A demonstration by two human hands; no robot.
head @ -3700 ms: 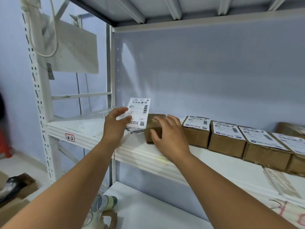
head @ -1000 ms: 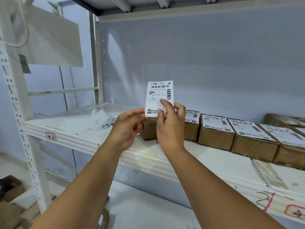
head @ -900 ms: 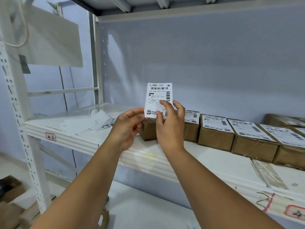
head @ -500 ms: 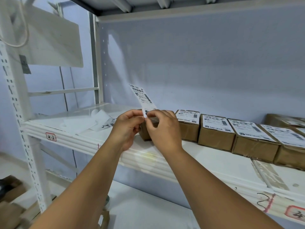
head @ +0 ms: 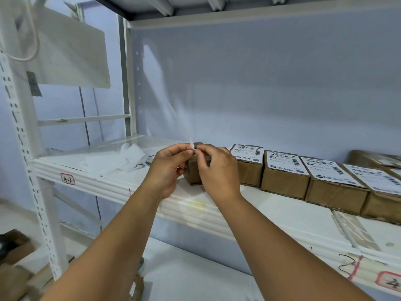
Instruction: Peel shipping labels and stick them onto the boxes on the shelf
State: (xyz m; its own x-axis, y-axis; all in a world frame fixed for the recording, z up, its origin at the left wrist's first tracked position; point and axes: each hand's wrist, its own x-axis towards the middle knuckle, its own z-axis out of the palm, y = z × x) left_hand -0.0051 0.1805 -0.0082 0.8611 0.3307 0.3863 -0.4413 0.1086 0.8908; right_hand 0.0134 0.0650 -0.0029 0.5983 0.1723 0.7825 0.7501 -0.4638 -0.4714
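The left hand (head: 167,168) and right hand (head: 219,172) each pinch the bottom of the label (head: 191,142) between thumb and fingertips; the label is edge-on, rising toward 11 o'clock. Just behind them a bare box (head: 192,174) sits on the shelf (head: 271,211), with labelled boxes (head: 284,172) at its 3 o'clock.

A thin white paper shipping label (head: 191,144), seen edge-on, rises up and leftward from the pinching fingers (head: 188,151). Just behind them sits a plain brown cardboard box (head: 192,173). To their right, a row of labelled brown cardboard boxes (head: 284,172) lines the white metal shelf (head: 288,216).
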